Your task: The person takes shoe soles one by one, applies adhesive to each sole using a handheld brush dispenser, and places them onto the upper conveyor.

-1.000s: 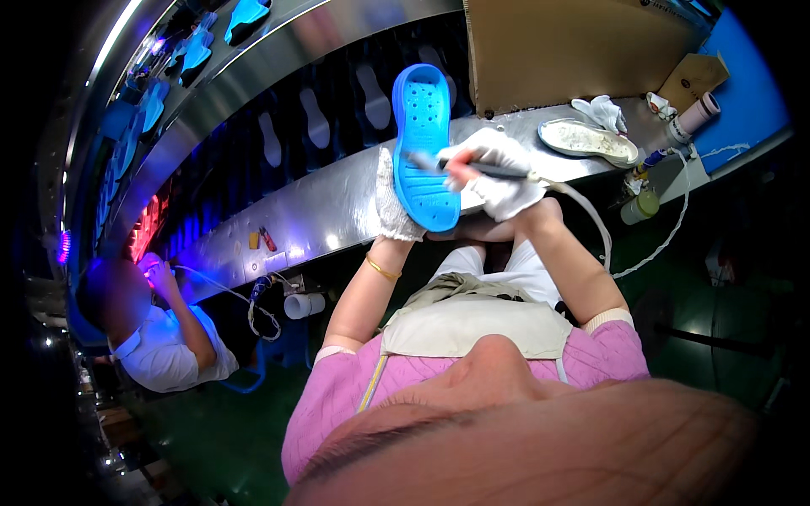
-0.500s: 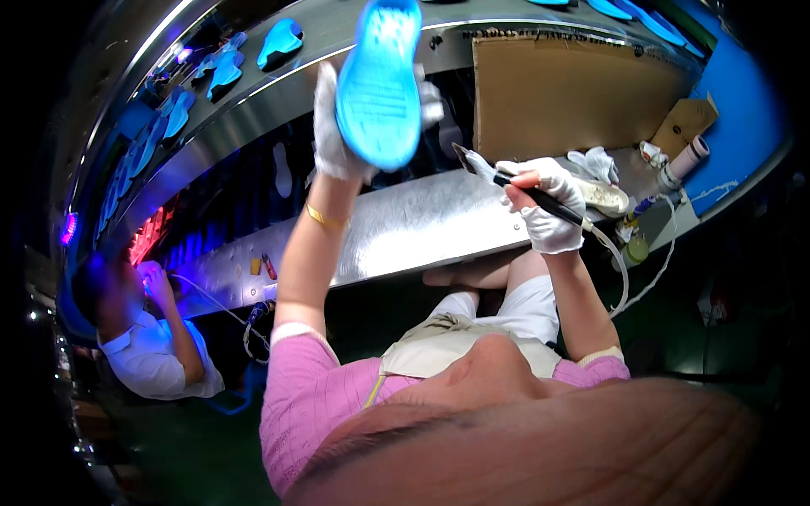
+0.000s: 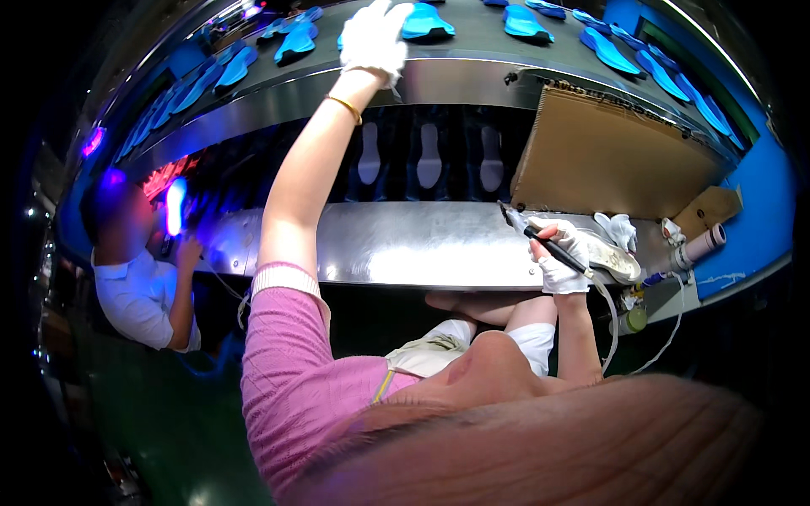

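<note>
White-gloved, my left hand reaches far over the conveyor belt, its fingers stretched out. One blue shoe sole lies just right of it, and a sliver of blue shows at its left edge; whether the hand touches either one I cannot tell. Lower right, my right hand wears a fingertipless white glove and grips a black-handled brush fed by a pale tube. The bristles point up and left, above the metal ledge. Beside that hand rests a stained, cream shoe-shaped piece.
More blue soles line the belt. Grey sole shapes stand in a dark rack below it. A cardboard sheet leans at right, near a pink cylinder and a jar. A co-worker sits at left by a bright glow.
The blue sole held up in my left hand is out of its grip, and that hand has gone up and away over the belt. My right hand still holds the brush, a little lower in view.
</note>
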A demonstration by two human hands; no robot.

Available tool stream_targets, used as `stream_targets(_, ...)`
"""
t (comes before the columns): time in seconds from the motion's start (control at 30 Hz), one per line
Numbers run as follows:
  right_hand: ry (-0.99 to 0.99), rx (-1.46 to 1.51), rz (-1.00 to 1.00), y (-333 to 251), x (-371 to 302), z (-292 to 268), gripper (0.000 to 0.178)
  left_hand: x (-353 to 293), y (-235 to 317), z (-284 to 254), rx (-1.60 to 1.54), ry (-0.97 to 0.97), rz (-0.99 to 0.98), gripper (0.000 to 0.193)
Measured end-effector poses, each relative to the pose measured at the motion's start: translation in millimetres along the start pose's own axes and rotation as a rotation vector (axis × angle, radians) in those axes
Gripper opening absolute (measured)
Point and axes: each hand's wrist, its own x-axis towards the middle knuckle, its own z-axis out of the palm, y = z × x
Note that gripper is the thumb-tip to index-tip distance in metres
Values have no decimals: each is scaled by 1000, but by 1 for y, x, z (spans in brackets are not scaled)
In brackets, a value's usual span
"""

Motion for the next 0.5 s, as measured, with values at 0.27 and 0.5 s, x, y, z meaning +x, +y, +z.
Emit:
stream_targets(0.27, -16, -31, -23, 21, -4, 2, 19, -39, -79, -9, -54, -213, -42, 33)
stream_targets(0.5, 68, 48, 41, 27, -5, 9, 22, -60, -10, -140, -1085, 428, -426, 44)
